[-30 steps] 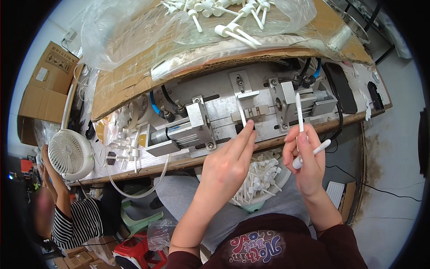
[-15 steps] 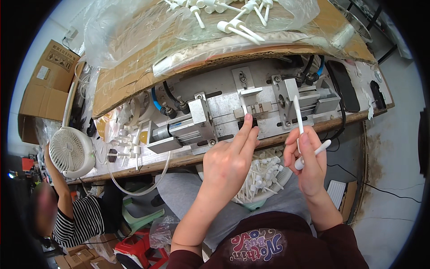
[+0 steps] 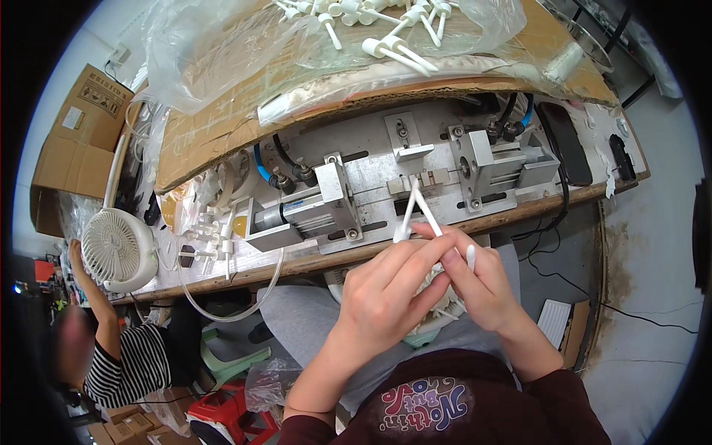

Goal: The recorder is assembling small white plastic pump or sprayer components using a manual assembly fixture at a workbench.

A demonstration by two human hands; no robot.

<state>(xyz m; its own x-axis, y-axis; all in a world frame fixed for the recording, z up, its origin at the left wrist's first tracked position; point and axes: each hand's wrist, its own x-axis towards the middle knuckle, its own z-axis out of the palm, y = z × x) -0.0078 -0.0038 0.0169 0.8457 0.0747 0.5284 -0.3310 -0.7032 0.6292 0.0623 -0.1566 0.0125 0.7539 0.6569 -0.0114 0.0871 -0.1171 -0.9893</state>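
Observation:
My left hand (image 3: pixel 389 293) is closed, its fingertips on a white capped rod (image 3: pixel 408 213) whose wide end is at the fingers. Close against it, my right hand (image 3: pixel 480 283) grips a second white capped rod (image 3: pixel 429 211), with its tip pointing up and away. The end of another white rod (image 3: pixel 471 257) pokes out between the right fingers. Both rod tips meet or cross just in front of a small notched metal block (image 3: pixel 429 180). The fingers hide the rods' lower ends. Beneath my hands, a basin of white capped rods (image 3: pixel 439 315) is mostly covered.
Metal cylinder clamps flank the block, left (image 3: pixel 315 208) and right (image 3: pixel 500 167). A cardboard sheet (image 3: pixel 215 141) above carries a plastic bag and loose rods (image 3: pixel 393 52). A white fan (image 3: pixel 117 251) stands left, a black phone (image 3: pixel 565 141) right. Another person (image 3: pixel 137 356) sits at left.
The rod under my left fingers has come out of the block, toward me. My right hand has moved left, beside the left, and its upright rod now leans over toward the block.

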